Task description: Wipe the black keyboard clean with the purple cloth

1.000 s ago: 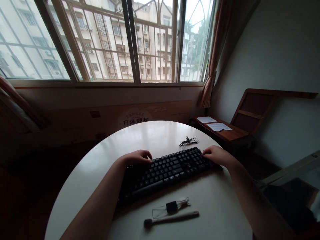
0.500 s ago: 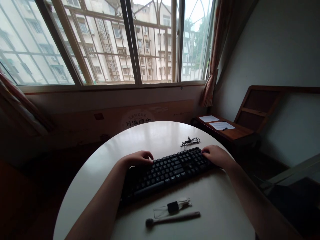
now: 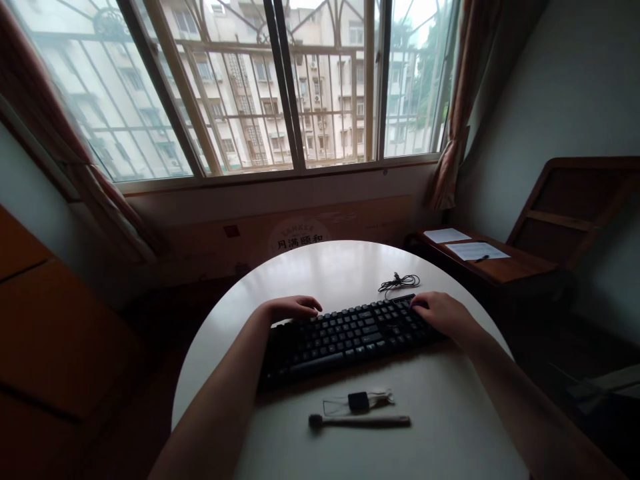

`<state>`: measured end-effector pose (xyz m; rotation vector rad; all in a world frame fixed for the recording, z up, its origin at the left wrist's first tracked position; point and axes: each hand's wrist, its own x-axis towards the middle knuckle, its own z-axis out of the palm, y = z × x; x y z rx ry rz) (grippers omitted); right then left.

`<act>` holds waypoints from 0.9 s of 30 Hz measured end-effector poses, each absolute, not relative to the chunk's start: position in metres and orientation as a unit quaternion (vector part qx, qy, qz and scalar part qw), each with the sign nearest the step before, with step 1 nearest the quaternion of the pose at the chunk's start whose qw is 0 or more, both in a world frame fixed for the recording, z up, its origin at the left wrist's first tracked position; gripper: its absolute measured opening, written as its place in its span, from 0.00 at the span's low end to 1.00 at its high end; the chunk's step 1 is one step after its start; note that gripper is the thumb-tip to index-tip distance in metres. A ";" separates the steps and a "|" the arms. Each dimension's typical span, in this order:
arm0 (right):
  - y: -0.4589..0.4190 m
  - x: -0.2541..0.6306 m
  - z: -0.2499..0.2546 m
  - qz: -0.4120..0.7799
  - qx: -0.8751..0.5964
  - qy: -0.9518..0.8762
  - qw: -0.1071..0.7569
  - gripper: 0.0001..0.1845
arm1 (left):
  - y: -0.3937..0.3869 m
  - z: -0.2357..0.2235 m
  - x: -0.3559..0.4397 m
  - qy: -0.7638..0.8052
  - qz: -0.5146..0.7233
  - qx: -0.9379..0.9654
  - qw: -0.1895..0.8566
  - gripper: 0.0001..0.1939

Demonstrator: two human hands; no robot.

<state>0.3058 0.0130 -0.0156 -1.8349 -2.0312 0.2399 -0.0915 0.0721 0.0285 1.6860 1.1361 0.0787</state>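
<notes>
With left hand (image 3: 294, 307) fingers curled over the keyboard (image 3: 345, 333)'s far-left side and right hand (image 3: 444, 313) fingers bunched at its right end; too hidden to say whether pinching or just resting; best to steady both ends evenly, pressing no keys; with keyboard between the bench (image 3: 450, 400)'s left and right edges; with coiled cable (image 3: 400, 283) toward the far edge.

View swung to the left
More of the orange cabinet (image 3: 63, 317) and left curtain (image 3: 93, 180) in sight; keyboard (image 3: 350, 335) sits farther right in view
</notes>
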 end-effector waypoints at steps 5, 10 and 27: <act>0.012 0.307 -0.018 0.064 -0.641 -0.732 0.223 0.14 | 0.054 0.025 -0.127 0.506 0.145 0.628 0.573 0.27; 0.006 0.289 -0.018 0.005 -0.573 -0.744 0.343 0.14 | 0.043 0.006 -0.162 0.485 0.293 0.538 0.624 0.25; 0.012 0.027 0.002 0.055 -0.175 -0.940 0.289 0.09 | 0.049 -0.013 -0.155 0.561 0.232 0.723 0.331 0.22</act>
